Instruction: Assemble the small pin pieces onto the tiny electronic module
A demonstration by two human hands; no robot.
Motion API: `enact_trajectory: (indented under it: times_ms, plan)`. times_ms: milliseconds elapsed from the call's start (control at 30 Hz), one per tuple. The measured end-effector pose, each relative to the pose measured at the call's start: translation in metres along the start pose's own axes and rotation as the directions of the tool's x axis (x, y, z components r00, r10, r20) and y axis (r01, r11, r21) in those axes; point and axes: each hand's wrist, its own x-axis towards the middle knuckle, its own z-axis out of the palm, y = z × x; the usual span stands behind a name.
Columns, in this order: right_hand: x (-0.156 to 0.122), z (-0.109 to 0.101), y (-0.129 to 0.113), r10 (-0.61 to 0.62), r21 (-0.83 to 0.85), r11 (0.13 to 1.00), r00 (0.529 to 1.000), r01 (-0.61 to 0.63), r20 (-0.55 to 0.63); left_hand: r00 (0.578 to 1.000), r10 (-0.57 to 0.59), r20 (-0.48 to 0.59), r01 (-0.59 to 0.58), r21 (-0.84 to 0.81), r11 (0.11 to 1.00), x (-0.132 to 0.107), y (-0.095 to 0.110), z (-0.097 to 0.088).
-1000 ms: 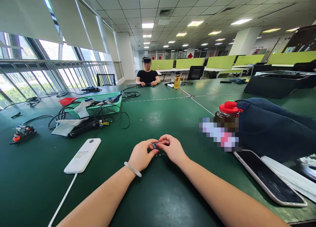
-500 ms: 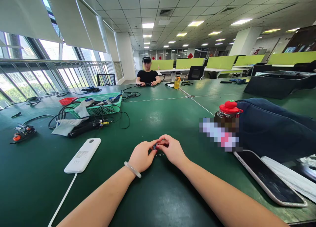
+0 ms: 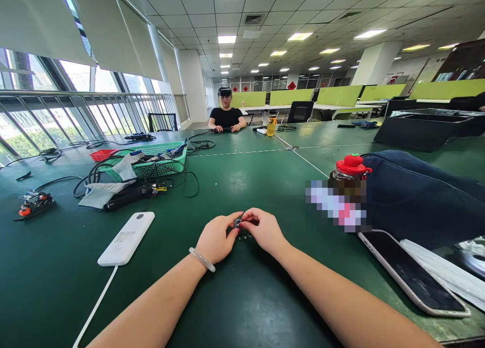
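Small part (image 3: 237, 223), pinched by L hand (image 3: 215, 239) & R hand (image 3: 266, 232), roomy tbl (image 3: 238, 194) ahead, phone (image 3: 415, 271) nr edge

Small dark part (image 3: 237, 223): mostly covered by the fingertips of left hand (image 3: 216, 239) and right hand (image 3: 265, 232) — I can't say what it is.
Tiny bits (image 3: 243, 237): too small to name from here.
Forearms (image 3: 162, 297): cut off at the bottom edge.
White cord (image 3: 94, 307): runs out there too.
Jar (image 3: 350, 174): lower part blurred.
Pale item (image 3: 335, 206): all blocks — unreadable.
Dark blue bag (image 3: 417, 194): cut by the right edge.
Seated person (image 3: 226, 117): face blurred.
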Motion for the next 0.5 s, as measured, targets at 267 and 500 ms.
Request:
enact_trajectory:
  times_ms: [267, 500]
  plan:
    - [0.0057, -0.0023, 0.0045, 0.083, 0.062, 0.995, 0.996, -0.081, -0.029, 0.995, -0.090, -0.038, 0.087, -0.078, 0.993, 0.0019, -0.0021, 0.0012]
    - [0.0055, 0.0006, 0.0050, 0.145, 0.186, 0.971, 0.989, -0.148, 0.029, 0.995, -0.094, -0.040, 0.090, -0.099, 0.991, 0.0020, -0.0033, 0.0021]
